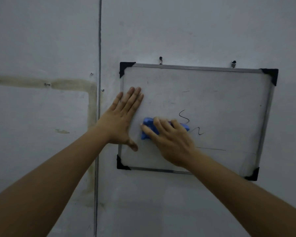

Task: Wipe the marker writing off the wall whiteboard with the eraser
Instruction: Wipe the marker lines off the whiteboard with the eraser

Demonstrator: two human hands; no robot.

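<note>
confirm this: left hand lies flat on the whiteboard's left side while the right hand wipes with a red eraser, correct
Not quite. The head view shows that the eraser is blue, not red. The rest holds: the left hand lies flat on the left side of the whiteboard, and the right hand holds the eraser against it.

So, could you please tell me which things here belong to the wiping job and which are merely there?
Job: whiteboard, marker writing, blue eraser gripped by right hand, left hand flat on the board.
Not involved: wall hooks, vertical strip, wall stain.
</note>
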